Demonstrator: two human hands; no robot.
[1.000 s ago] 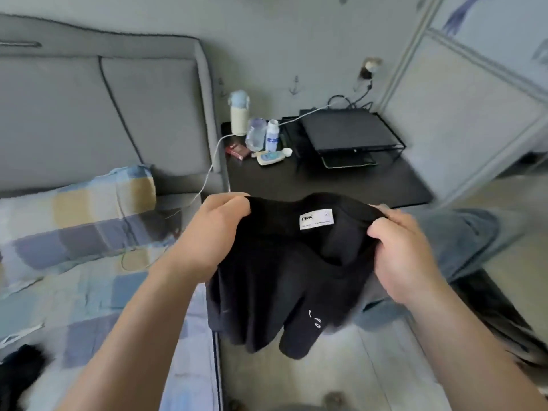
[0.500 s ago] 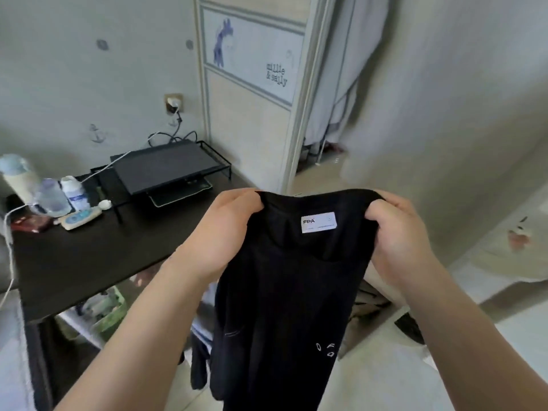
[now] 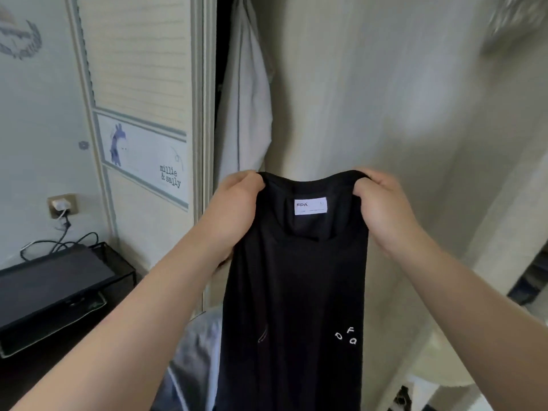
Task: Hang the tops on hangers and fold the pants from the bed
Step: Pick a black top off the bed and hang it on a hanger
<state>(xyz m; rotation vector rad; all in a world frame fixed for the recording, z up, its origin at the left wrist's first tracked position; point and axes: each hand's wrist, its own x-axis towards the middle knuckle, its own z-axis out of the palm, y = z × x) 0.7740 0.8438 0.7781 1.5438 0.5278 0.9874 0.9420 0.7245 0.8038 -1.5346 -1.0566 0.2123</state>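
A black top (image 3: 296,292) hangs straight down in front of me, its neck opening toward me with a white label inside and small white letters low on the right. My left hand (image 3: 234,209) grips the left side of the neckline. On the other side, my right hand (image 3: 382,209) grips the neckline's right shoulder. No hanger is in view.
A wardrobe with a sliding door (image 3: 142,114) stands ahead on the left, open a crack, and a pale garment (image 3: 246,93) hangs in the gap. A black desk with a wire rack (image 3: 59,280) sits at lower left. A plain wall (image 3: 400,99) fills the right.
My view has swung right and up, from the bed and desk to the wardrobe. Both hands have lifted the black top, which now hangs full length.
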